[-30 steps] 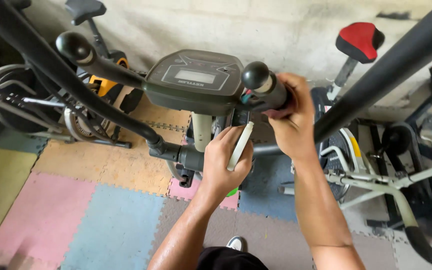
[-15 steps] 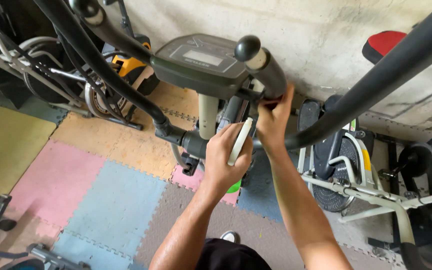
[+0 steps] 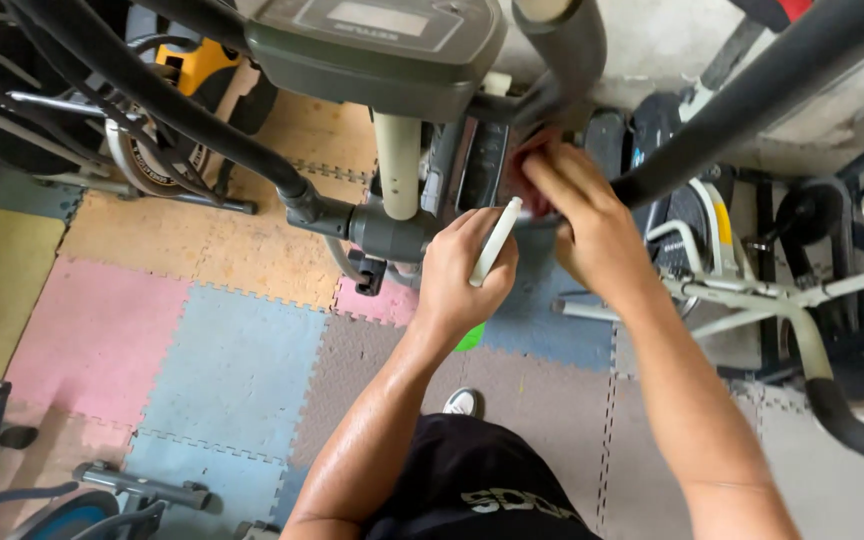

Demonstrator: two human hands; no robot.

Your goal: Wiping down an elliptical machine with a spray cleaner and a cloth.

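Observation:
I stand at an exercise machine with a grey console point(image 3: 372, 40) on a pale post point(image 3: 397, 165). My left hand point(image 3: 462, 280) is shut on a white bottle point(image 3: 495, 243), whose green lower end point(image 3: 470, 338) shows under my palm. To its right, my right hand point(image 3: 587, 215) presses a reddish cloth point(image 3: 527, 170) against the lower part of the dark handlebar point(image 3: 562, 50), just under the console. The cloth is mostly hidden by my fingers. The two hands are close together but do not touch.
Long black swing arms point(image 3: 152, 90) point(image 3: 752, 100) cross on both sides. More exercise bikes stand at the left point(image 3: 42, 130) and right point(image 3: 752, 290). Coloured foam puzzle mats point(image 3: 232, 350) cover the floor. My white shoe point(image 3: 462, 402) shows below.
My right hand has slid from the top grip of the handlebar down to its lower part with the cloth. The view has tilted downward and closer. My left hand still holds the bottle.

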